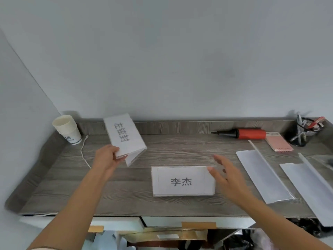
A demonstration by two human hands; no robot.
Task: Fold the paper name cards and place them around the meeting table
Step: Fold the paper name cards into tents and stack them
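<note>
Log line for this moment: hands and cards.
left hand: holds folded card off table | right hand: open, by right end of second card on table

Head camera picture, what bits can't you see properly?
Head view only:
- Held card: its inner faces are hidden by its own fold; left hand covers one corner.
- Cups: logo too small to read.
- Pen pot: blurred near the right edge; pens uncountable.
- Far-right sheet: cut off by the right edge.
- Right hand: whether it touches the standing card is unclear.
</note>
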